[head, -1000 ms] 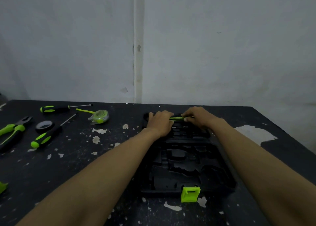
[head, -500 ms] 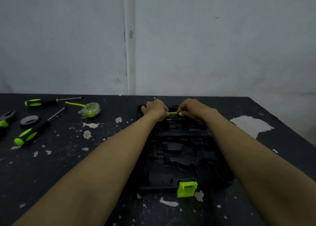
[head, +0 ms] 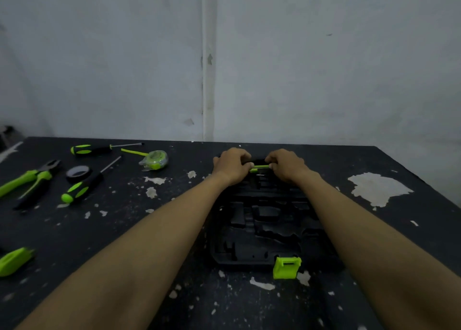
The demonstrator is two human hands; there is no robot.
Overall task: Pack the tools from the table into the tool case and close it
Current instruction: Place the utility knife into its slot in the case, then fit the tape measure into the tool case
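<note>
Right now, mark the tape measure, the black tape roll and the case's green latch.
tape measure [head: 154,160]: head view, on its round housing.
black tape roll [head: 79,178]: head view, on its near outer wall.
green latch [head: 286,268]: head view, on its front face.

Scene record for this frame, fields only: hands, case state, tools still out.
left hand: pinches one end of slim green tool, over far end of case
right hand: pinches the other end
tool case: open, flat on table; near slots look empty
latch: green, at case's near edge
still out, left of case: far screwdriver, near screwdriver, tape measure, tape roll, pliers
unclear: green item at frame's left edge
</note>
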